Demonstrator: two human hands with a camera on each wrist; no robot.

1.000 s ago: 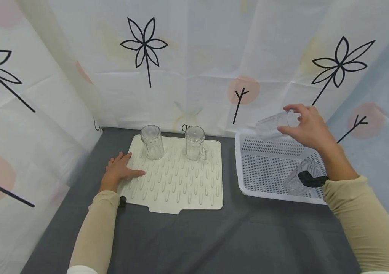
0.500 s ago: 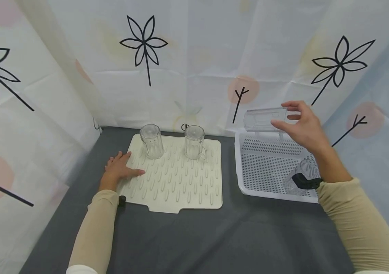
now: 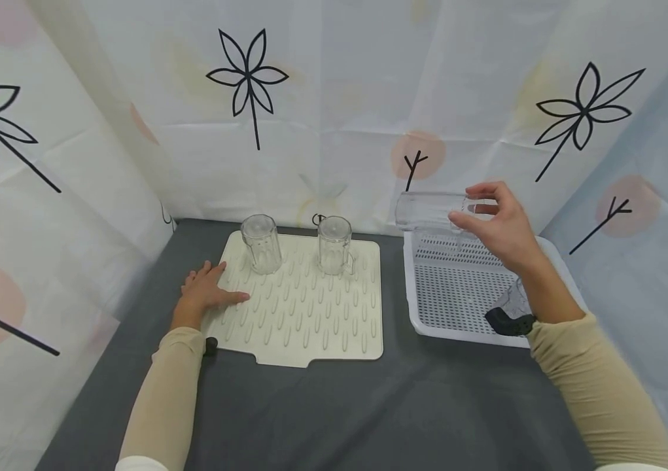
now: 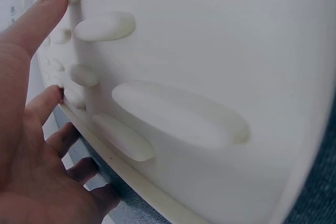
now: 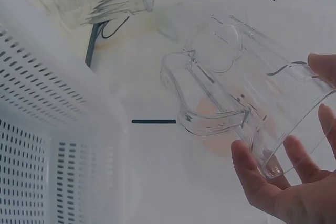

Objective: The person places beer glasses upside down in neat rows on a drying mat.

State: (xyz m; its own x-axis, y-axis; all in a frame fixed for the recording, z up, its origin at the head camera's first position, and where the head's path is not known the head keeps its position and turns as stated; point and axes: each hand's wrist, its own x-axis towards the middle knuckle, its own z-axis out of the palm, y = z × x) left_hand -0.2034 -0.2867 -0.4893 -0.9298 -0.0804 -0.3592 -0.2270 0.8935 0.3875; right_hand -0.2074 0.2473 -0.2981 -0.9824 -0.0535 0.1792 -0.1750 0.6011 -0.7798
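My right hand (image 3: 498, 226) grips a clear glass mug (image 3: 428, 212) near its rim, thumb on one side and fingers on the other. The mug lies sideways in the air over the back of the white basket; its handle (image 5: 210, 121) shows in the right wrist view. My left hand (image 3: 204, 294) rests with spread fingers on the left edge of the cream ridged drying mat (image 3: 310, 327), thumb over the ridges. On that mat stand two glass mugs, upside down: a left one (image 3: 262, 245) and a right one (image 3: 334, 247).
A white perforated basket (image 3: 413, 288) sits right of the mat, with another piece of clear glassware (image 3: 513, 302) inside, partly hidden by my right wrist. A dark grey cloth (image 3: 357, 412) covers the table. Patterned curtains (image 3: 345, 78) hang close behind and at both sides.
My right hand has carried the glass mug leftward over the basket, and the mug has turned from tilted to about level. The left hand and the mugs on the mat stay put.
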